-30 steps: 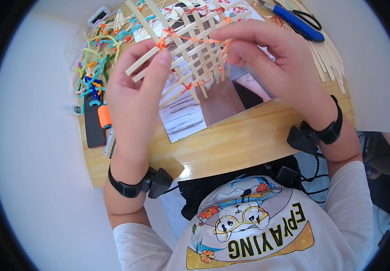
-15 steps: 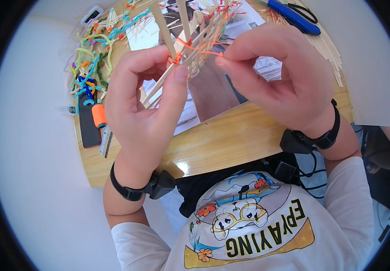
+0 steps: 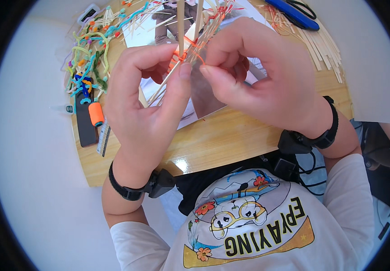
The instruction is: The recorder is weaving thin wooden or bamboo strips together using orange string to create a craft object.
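Note:
My left hand [image 3: 147, 86] is closed on a frame of thin wooden sticks [image 3: 181, 31], gripping it near a corner between thumb and fingers. Orange thread [image 3: 175, 61] is wound round the sticks at that joint. My right hand [image 3: 262, 74] is closed in a pinch on the loose end of the orange thread [image 3: 200, 57], just right of the joint. Red and orange thread ties show on other joints farther up the frame. The frame's upper part runs out of view, and my fingers hide some of its lower sticks.
Beneath the frame lies a large printed sheet [image 3: 208, 97] on the wooden table [image 3: 231, 135]. To the left are tangled coloured pipe cleaners [image 3: 98, 56], an orange thread spool [image 3: 96, 114], a dark phone [image 3: 85, 128] and a ruler [image 3: 104, 137]. At the far right lie blue-handled pliers [image 3: 294, 16] and loose sticks [image 3: 323, 49].
My right hand has moved left, closer to the joint, and the thread between the hands has gone slacker. The stick frame has turned slightly in my left hand.

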A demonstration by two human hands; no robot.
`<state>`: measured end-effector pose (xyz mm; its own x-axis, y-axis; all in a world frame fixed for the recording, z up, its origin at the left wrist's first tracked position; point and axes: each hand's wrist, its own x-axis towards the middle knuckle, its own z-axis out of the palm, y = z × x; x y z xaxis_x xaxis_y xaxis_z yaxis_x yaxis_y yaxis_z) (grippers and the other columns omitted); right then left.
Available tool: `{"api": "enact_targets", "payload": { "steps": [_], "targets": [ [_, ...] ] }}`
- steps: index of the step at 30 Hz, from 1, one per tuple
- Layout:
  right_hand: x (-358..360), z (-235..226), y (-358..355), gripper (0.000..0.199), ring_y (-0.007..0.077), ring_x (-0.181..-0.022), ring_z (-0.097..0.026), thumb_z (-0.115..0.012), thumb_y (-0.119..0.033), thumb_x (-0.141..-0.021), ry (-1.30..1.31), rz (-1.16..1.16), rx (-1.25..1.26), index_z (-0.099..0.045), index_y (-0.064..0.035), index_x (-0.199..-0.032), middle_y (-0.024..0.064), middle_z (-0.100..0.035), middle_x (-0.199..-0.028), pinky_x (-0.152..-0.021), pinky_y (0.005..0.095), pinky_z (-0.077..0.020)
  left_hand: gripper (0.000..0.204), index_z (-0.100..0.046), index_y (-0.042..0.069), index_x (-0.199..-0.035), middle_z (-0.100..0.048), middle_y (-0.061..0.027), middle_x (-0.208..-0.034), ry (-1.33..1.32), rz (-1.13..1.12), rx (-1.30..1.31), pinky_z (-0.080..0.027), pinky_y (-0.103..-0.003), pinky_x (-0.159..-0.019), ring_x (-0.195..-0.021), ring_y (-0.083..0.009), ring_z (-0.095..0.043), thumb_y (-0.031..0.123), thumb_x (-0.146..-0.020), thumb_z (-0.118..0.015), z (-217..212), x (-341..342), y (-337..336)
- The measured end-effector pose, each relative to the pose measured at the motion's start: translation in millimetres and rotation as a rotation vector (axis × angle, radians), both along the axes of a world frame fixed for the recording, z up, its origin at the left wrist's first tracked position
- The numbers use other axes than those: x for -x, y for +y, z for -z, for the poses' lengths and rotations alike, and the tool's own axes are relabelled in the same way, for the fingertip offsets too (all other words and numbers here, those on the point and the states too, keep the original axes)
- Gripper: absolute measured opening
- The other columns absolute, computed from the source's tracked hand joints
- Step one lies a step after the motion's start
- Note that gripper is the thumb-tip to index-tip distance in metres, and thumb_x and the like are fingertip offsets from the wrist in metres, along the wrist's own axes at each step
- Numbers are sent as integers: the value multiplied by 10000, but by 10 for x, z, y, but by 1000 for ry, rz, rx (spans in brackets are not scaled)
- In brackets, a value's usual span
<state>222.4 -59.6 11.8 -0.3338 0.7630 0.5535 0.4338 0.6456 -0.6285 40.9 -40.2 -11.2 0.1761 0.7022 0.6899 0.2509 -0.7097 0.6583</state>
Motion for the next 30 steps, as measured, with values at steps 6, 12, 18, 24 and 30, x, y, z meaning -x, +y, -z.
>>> {"api": "enact_targets", "payload": {
  "steps": [6,12,18,24,30],
  "targets": [
    [-11,27,24,80,8,-593,-485,-646,-28,-795,113,-20,121,-577,-32,-836,-41,-537,-687,-495,159,-371,208,-625,14,-923,-578,-42,-794,19,0,-42,-417,-220,-593,-650,-107,-504,-3,-726,-691,0,-10,8],
    [-3,49,29,81,4,-616,-491,-639,-27,-804,132,14,107,-580,-24,-859,-40,-556,-731,-513,151,-368,213,-624,15,-922,-586,-47,-802,30,16,-49,-422,-224,-589,-651,-112,-510,-9,-722,-690,5,-6,15],
    [2,88,75,103,82,-571,-575,-656,-89,-783,246,27,115,-585,-41,-842,28,-602,-652,-542,208,-468,226,-619,23,-926,-610,-67,-836,90,26,-131,-426,-224,-583,-657,-123,-523,-23,-716,-686,7,11,37],
    [-13,69,120,145,149,-815,-654,-585,-36,-872,588,-144,491,-588,36,-998,92,-645,-915,-722,240,-535,264,-637,59,-921,-609,-55,-824,217,-75,-314,-424,-266,-627,-694,-163,-546,-41,-684,-698,-19,46,78],
    [-68,72,202,259,216,-897,-661,-531,-143,-922,726,-309,717,-574,59,-1079,153,-640,-1005,-812,313,-549,297,-672,106,-917,-602,-19,-846,464,-194,-462,-394,-294,-720,-781,-175,-548,-31,-659,-723,-115,143,80]
  ]
}}
